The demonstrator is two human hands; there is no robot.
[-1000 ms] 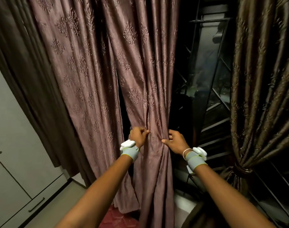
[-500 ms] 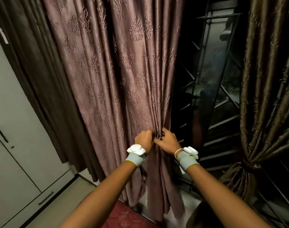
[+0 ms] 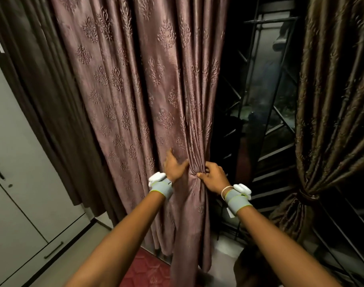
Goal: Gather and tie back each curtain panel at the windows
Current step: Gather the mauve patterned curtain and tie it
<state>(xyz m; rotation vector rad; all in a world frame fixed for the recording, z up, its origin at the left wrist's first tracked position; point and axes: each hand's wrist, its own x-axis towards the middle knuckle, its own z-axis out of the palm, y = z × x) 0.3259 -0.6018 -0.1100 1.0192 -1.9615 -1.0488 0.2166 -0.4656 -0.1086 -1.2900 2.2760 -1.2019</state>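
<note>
At the window, the right hand (image 3: 213,177) pinches the mauve curtain panel (image 3: 148,96) into a bunch while the left hand (image 3: 173,167), fingers straight, sweeps more folds in; tying likely follows.

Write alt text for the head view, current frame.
Two hands gather a mauve damask curtain panel at waist height: the right hand pinches a bunched fold while the left hand lies open against the fabric beside it. At right, a brown curtain already hangs tied back beside a dark grilled window.
</note>
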